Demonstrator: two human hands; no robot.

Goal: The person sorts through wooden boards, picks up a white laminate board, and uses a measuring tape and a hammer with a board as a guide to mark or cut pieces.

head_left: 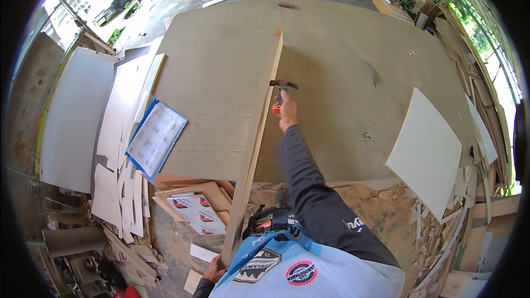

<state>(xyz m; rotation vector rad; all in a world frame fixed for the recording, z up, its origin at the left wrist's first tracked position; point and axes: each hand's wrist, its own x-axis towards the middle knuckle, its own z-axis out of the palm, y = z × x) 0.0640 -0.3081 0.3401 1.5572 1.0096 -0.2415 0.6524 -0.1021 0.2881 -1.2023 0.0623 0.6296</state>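
A long, narrow wooden board [255, 149] stands on edge across the work table, its near end reaching past the table's front edge toward my body. My left hand [215, 269] is closed against that near end, low in the view, and some of its fingers are hidden. In my right hand [287, 113] is a claw hammer [284, 84], gripped by its dark and orange handle. The hammer's head is at the board's upper edge, around the middle of the table; whether it touches the wood I cannot tell.
The broad brown table [342, 49] fills the middle. A blue clipboard with papers [157, 139] lies at its left edge, and a white panel [426, 152] leans at the right. Below are a printed box [197, 214] and wood scraps. A small reddish block [286, 5] sits at the far edge.
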